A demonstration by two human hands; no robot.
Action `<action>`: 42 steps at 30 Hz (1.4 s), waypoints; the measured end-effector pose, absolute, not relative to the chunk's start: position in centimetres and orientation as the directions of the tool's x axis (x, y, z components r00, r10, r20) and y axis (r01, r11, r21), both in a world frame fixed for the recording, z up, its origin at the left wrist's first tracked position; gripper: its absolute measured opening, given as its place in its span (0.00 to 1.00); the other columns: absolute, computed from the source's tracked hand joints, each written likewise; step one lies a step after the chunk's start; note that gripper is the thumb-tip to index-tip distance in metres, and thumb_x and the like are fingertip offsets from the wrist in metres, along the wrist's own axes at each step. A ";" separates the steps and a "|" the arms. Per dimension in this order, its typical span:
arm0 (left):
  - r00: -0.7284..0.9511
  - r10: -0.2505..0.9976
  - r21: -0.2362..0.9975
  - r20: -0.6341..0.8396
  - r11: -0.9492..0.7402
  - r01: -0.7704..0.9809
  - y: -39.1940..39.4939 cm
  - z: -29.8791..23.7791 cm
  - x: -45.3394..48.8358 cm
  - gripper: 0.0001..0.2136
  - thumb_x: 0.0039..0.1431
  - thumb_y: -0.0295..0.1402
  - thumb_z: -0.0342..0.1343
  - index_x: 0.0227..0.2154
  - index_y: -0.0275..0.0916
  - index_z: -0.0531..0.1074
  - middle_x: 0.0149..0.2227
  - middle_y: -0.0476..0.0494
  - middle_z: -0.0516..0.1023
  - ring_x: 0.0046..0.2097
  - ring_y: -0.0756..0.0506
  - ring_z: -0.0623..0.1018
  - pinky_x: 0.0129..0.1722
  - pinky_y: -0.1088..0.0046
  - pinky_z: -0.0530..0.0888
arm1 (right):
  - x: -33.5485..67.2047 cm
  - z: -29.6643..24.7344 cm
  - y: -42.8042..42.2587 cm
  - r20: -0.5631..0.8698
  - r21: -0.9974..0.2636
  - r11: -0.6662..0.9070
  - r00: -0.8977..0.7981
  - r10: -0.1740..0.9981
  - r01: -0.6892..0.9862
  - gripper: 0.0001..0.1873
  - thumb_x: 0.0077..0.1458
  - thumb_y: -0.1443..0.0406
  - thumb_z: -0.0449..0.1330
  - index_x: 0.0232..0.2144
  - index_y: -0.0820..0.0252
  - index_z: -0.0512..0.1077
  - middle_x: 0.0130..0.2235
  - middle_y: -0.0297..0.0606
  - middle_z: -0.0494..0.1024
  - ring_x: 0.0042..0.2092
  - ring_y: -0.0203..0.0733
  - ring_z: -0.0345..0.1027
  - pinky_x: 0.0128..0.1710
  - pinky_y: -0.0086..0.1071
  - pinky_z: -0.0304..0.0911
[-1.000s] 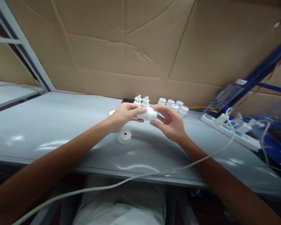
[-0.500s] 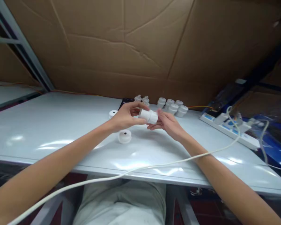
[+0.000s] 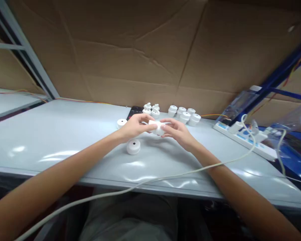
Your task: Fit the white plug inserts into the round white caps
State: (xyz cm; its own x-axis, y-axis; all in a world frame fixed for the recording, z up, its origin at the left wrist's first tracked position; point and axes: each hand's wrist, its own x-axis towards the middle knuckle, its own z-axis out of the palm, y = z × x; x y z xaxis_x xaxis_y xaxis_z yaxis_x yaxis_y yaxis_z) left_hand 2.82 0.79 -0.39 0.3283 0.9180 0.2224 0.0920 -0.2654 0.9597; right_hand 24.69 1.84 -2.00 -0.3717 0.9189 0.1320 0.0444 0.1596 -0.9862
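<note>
Over the middle of the table, my left hand [image 3: 135, 129] and my right hand [image 3: 180, 133] both grip a white plastic cylinder [image 3: 157, 131] lying sideways between them. The left fingers and thumb wrap its left part. My right thumb and fingers close round its right end, covering much of it. Just below my left hand stands a round white cap [image 3: 133, 149] with a dark hole in its top. Another such cap [image 3: 120, 124] sits behind my left wrist. Beyond my hands are two white parts with raised posts [image 3: 155, 109].
Several capped white cylinders [image 3: 185, 117] stand at the back right. A dark phone [image 3: 134, 111] showing digits lies behind my left hand. On the right is a white power strip [image 3: 247, 140] with plugs. A pale cable [image 3: 175, 177] crosses over my right forearm. Cardboard [image 3: 130, 63] lines the back.
My right hand has shifted from the cylinder's right end to a grip with thumb and fingers over it, and its fingers are raised. The cylinder shows less between my hands.
</note>
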 end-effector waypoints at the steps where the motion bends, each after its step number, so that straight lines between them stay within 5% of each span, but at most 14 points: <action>1: 0.337 0.908 0.948 0.249 -0.300 0.108 0.8 -0.5 2.7 0.20 0.46 0.42 0.71 0.39 0.36 0.77 0.37 0.45 0.79 0.38 0.46 0.78 0.38 0.69 0.75 | 24.7 -2.0 1.9 0.097 -0.993 0.115 -0.372 0.923 0.024 0.24 0.52 0.50 0.71 0.45 0.56 0.75 0.39 0.38 0.82 0.36 0.43 0.79 0.41 0.40 0.77; 6: 0.372 0.879 0.921 0.298 -0.367 0.131 0.9 -0.8 2.8 0.21 0.44 0.39 0.73 0.40 0.37 0.76 0.42 0.44 0.78 0.36 0.48 0.78 0.38 0.70 0.74 | 24.6 -2.0 2.0 0.031 -0.999 0.035 -0.379 0.925 0.003 0.21 0.55 0.48 0.68 0.40 0.57 0.77 0.36 0.39 0.82 0.34 0.45 0.80 0.40 0.42 0.79; 14: 0.274 0.958 0.996 0.089 -0.094 0.004 0.8 -0.5 3.2 0.21 0.46 0.48 0.71 0.31 0.35 0.74 0.33 0.45 0.78 0.37 0.46 0.79 0.40 0.65 0.79 | 24.4 -2.2 1.8 0.298 -0.937 0.345 -0.393 0.870 0.053 0.27 0.48 0.53 0.73 0.49 0.54 0.75 0.51 0.40 0.79 0.39 0.43 0.79 0.42 0.42 0.77; 26: 0.318 0.890 0.878 0.327 -0.411 0.247 0.6 -0.7 3.2 0.19 0.52 0.49 0.66 0.30 0.37 0.72 0.31 0.45 0.79 0.34 0.46 0.78 0.34 0.70 0.73 | 25.0 -2.0 2.5 0.306 -0.929 0.352 -0.295 0.905 0.114 0.28 0.47 0.49 0.72 0.44 0.57 0.71 0.34 0.37 0.82 0.31 0.42 0.76 0.33 0.37 0.73; 29: 0.382 0.851 0.759 0.360 -0.505 0.411 0.7 -1.5 3.1 0.16 0.58 0.49 0.61 0.30 0.39 0.73 0.32 0.45 0.80 0.36 0.44 0.79 0.38 0.68 0.73 | 25.7 -2.1 3.3 0.407 -0.824 0.449 -0.190 0.894 0.345 0.23 0.48 0.50 0.71 0.39 0.56 0.72 0.31 0.35 0.80 0.30 0.42 0.73 0.31 0.36 0.69; 34: 0.459 0.802 0.591 0.382 -0.594 0.547 1.2 -2.4 2.7 0.12 0.60 0.44 0.58 0.33 0.40 0.75 0.36 0.44 0.81 0.39 0.43 0.79 0.40 0.68 0.72 | 28.1 -2.8 5.4 0.595 -0.446 0.524 -0.197 0.779 0.726 0.12 0.51 0.58 0.66 0.36 0.58 0.78 0.35 0.39 0.79 0.32 0.44 0.71 0.41 0.42 0.68; 38: 0.506 0.766 0.527 0.397 -0.641 0.558 1.3 -2.4 2.7 0.10 0.59 0.41 0.57 0.34 0.40 0.75 0.36 0.44 0.81 0.39 0.42 0.78 0.41 0.68 0.71 | 29.5 -3.6 7.0 0.625 -0.434 0.497 -0.146 0.767 0.751 0.17 0.54 0.57 0.63 0.42 0.61 0.80 0.47 0.48 0.74 0.32 0.43 0.71 0.43 0.45 0.70; 42: 0.547 0.743 0.500 0.386 -0.666 0.553 1.0 -2.0 2.8 0.09 0.59 0.40 0.57 0.33 0.40 0.76 0.35 0.43 0.81 0.39 0.42 0.78 0.41 0.67 0.71 | 29.8 -3.8 7.4 0.628 -0.422 0.488 -0.142 0.765 0.764 0.16 0.54 0.59 0.62 0.43 0.61 0.81 0.44 0.47 0.75 0.36 0.46 0.72 0.42 0.43 0.70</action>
